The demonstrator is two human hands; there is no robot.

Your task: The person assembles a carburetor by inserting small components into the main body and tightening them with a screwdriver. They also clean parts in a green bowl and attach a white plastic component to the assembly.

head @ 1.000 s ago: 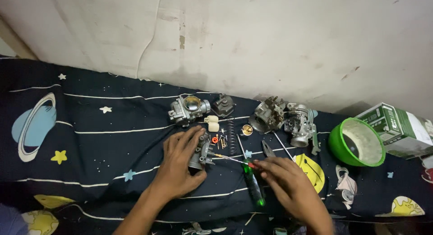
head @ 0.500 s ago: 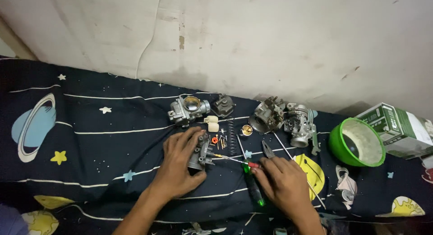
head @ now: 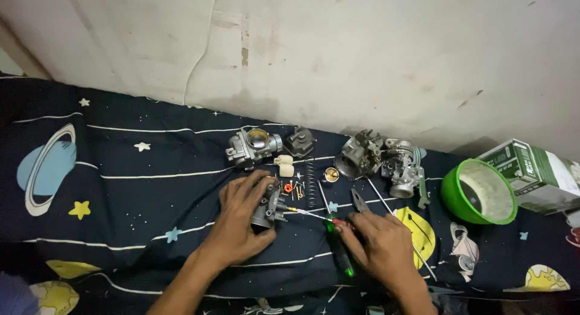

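Observation:
My left hand [head: 240,221] grips a small grey metal carburetor body [head: 267,207] resting on the dark space-patterned cloth [head: 139,188]. My right hand [head: 380,245] holds a thin screwdriver [head: 311,214] by its red end; the shaft points left and its tip touches the carburetor body. A green-handled screwdriver [head: 339,254] lies on the cloth just beside the right hand. Pliers [head: 360,201] lie just above that hand.
Behind the hands lie a second carburetor [head: 251,146], a dark cap [head: 299,141], a spring [head: 311,183], small screws and jets [head: 290,188], and two more carburetor bodies [head: 386,161]. A green bowl [head: 450,194] and a green-white box [head: 531,173] sit at right.
My right hand has shifted slightly left and up toward the carburetor body, bringing the thin screwdriver tip onto it. The left hand keeps its grip in place.

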